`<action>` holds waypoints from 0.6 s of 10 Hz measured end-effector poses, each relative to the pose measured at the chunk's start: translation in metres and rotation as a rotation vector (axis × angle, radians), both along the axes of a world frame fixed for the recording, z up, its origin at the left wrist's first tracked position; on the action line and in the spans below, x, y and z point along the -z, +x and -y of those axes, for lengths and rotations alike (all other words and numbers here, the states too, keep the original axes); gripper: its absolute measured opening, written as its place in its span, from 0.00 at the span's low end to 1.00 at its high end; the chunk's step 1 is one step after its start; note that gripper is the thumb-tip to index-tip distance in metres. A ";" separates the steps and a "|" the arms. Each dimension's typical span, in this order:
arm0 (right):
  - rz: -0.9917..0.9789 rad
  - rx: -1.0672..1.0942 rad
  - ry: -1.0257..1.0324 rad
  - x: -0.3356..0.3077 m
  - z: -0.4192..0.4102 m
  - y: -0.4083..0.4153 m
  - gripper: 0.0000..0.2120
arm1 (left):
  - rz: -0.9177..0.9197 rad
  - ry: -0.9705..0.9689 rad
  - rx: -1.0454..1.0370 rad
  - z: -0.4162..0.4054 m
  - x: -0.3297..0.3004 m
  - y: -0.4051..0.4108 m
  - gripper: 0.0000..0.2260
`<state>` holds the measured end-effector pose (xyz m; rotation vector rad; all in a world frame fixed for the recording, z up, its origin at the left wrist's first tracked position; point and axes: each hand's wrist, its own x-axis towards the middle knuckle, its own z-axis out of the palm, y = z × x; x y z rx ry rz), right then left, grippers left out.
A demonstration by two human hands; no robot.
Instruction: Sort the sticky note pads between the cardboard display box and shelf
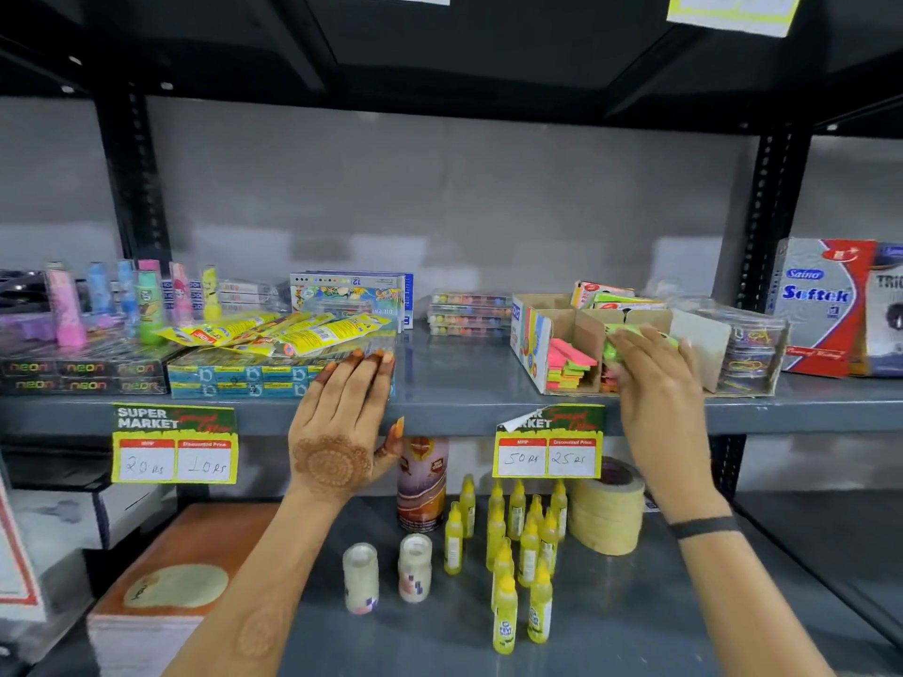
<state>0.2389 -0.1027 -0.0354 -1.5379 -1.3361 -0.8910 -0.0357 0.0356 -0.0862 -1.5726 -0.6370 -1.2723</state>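
Right hand (655,383) sits right of centre in the frame, reaching into the cardboard display box (530,354). Its fingers (630,342) are curled around a green sticky note pad (616,345), held at the box's middle compartment; I cannot tell whether it is going in or coming out. Grip is from above, likely so the pad can slide between the cardboard dividers.

Left hand (342,412) lies flat at centre frame, palm down on the front edge of the shelf (454,383), fingers straight and close together, tips touching a blue packet stack (234,378). It holds nothing; probably bracing while the other arm reaches.

More sticky note pads (569,366), pink, orange and green, stand on edge in the box's left compartment, packed tight so the colours show. Further packs (611,298) stick up at the back of the box. The box is tilted open toward the viewer, for display.

The shelf is a grey metal board on black slotted uprights, in a shop. Price tags (549,444) hang off its front edge. Upper left of the shelf: bright bottles (146,305) and yellow packets (293,334). Far right: boxed pens (821,305). The lower shelf, bottom centre, carries yellow glue bottles (523,544) and tape rolls (606,510). A grey wall is behind.
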 end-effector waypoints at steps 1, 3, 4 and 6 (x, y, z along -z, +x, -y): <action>0.026 0.045 -0.118 0.003 -0.007 -0.002 0.23 | -0.001 0.001 0.010 0.001 0.000 0.000 0.24; 0.108 0.171 -0.272 0.010 -0.015 -0.002 0.41 | -0.009 -0.008 0.016 0.000 0.000 -0.001 0.24; 0.089 0.192 -0.325 0.009 -0.014 -0.003 0.44 | 0.000 -0.024 0.015 -0.001 0.001 -0.002 0.24; -0.017 0.057 -0.291 0.002 -0.008 -0.006 0.45 | 0.084 -0.131 0.069 0.013 -0.001 0.005 0.23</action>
